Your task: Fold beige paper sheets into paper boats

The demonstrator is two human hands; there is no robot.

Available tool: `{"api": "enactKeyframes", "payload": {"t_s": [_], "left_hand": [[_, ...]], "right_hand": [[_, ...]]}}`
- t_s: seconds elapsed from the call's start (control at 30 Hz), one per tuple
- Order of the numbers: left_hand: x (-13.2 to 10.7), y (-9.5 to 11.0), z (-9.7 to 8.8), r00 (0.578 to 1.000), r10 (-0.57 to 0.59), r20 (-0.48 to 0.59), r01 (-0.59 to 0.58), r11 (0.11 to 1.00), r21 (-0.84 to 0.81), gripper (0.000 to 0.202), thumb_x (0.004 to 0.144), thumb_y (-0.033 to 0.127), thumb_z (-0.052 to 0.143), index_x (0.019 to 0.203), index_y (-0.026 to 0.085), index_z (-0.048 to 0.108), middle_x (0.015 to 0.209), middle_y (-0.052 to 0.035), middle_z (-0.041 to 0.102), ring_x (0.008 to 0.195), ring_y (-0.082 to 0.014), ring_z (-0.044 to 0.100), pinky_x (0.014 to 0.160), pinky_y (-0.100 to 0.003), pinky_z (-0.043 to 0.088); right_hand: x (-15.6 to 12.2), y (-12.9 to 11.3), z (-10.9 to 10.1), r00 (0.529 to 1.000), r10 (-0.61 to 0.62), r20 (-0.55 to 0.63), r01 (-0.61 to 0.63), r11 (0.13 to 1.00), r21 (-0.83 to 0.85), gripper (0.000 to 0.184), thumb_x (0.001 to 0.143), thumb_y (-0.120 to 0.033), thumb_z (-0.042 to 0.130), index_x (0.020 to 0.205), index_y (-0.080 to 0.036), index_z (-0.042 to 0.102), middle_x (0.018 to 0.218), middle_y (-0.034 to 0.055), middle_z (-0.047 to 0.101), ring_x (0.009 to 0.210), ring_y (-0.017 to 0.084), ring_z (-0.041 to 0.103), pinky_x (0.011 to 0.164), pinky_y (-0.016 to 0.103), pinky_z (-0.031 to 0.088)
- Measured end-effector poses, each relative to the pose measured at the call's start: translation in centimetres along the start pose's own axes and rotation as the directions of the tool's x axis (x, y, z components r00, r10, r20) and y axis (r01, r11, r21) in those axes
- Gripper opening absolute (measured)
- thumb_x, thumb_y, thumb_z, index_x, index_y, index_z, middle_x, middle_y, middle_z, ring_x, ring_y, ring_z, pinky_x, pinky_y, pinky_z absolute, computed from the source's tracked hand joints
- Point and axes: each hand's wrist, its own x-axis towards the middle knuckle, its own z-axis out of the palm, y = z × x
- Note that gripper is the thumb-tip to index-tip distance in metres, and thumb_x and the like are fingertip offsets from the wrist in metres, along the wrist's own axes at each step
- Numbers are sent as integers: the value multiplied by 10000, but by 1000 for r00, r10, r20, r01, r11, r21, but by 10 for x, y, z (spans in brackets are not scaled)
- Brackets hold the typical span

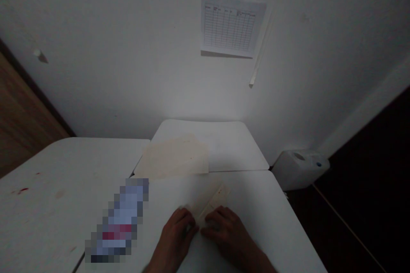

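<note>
A small, thin beige paper sheet point(219, 196), folded to a slanted pointed shape, lies on the white table in front of me. My right hand point(226, 228) covers its near part, with fingers curled and thumb drawn in. On the other side, my left hand point(179, 228) has its thumb and fingers pinched together at the near end of the folded sheet. The two thumbs almost meet, and my fingers hide the edge between them. Farther back, larger beige sheets point(174, 160) lie flat, overlapping across the seam between two table tops.
White tables point(282, 222) stand together against the wall, with reddish marks on the left one point(24, 190). A blurred-out object point(120, 217) lies left of my hands. A white plastic container point(301, 170) stands beyond the right edge. A printed chart point(230, 25) hangs on the wall.
</note>
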Motion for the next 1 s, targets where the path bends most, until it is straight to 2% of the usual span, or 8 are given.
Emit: {"api": "enactKeyframes", "payload": {"t_s": [0.13, 0.23, 0.3, 0.4, 0.47, 0.6, 0.77, 1.0], "left_hand": [[-6, 2, -3, 998, 66, 16, -67, 997, 47, 168, 897, 177, 504, 793, 214, 631, 847, -42, 613, 773, -179, 625, 678, -283, 545], [-17, 5, -9, 987, 127, 96, -141, 978, 155, 162, 918, 198, 487, 860, 218, 637, 860, -58, 606, 771, -188, 611, 661, -291, 542], [-24, 7, -12, 975, 166, 148, -200, 947, 252, 149, 909, 208, 498, 905, 233, 645, 833, -60, 611, 748, -204, 604, 652, -322, 547], [-33, 6, -12, 965, 210, 159, -255, 894, 367, 224, 885, 215, 522, 1072, 260, 635, 914, -81, 645, 829, -243, 626, 749, -400, 564], [-35, 5, -10, 963, 216, 158, -263, 879, 397, 264, 872, 215, 530, 1113, 263, 628, 938, -85, 656, 863, -253, 636, 785, -421, 564], [-37, 2, -9, 974, 188, 127, -224, 876, 427, 253, 860, 209, 532, 1077, 262, 651, 883, -77, 666, 866, -263, 654, 784, -437, 568], [-44, -7, -14, 977, 205, 65, -210, 838, 504, 276, 847, 250, 561, 1108, 261, 652, 967, -82, 697, 935, -294, 667, 815, -470, 566], [-46, -6, -17, 966, 254, 40, -239, 828, 508, 286, 861, 226, 500, 1109, 245, 640, 899, -53, 706, 891, -247, 680, 801, -384, 571]], "right_hand": [[-1, 0, 2, 1000, 7, 3, -7, 1000, -4, 121, 865, -244, 679, 973, -297, 669, 1020, -6, 645, 945, 189, 549, 856, 330, 445], [-2, -1, 3, 1000, 24, 2, -24, 1000, -4, 100, 865, -242, 676, 949, -295, 673, 1020, -5, 641, 941, 192, 548, 862, 339, 444], [-2, -2, 3, 999, 38, 2, -38, 999, -4, 96, 864, -247, 676, 947, -295, 673, 1044, -5, 637, 950, 196, 544, 872, 345, 441], [-3, -4, 2, 999, 50, -4, -50, 999, 17, 114, 872, -233, 663, 968, -294, 670, 1064, 2, 630, 973, 201, 539, 881, 352, 433], [-3, -4, 2, 999, 52, -7, -51, 998, 34, 125, 878, -215, 652, 973, -293, 670, 1057, 7, 629, 974, 202, 539, 870, 350, 431], [-2, -3, 2, 998, 59, -1, -59, 997, 46, 125, 876, -226, 655, 978, -297, 669, 1047, 9, 625, 964, 203, 538, 854, 351, 426], [-3, -3, 3, 998, 57, -7, -57, 998, 41, 106, 881, -217, 647, 958, -287, 661, 1048, 8, 622, 958, 201, 537, 845, 348, 419], [-1, -2, 5, 999, 29, 41, -28, 999, -23, 89, 883, -212, 633, 955, -263, 642, 1049, 14, 611, 961, 204, 530, 842, 344, 416]]}}
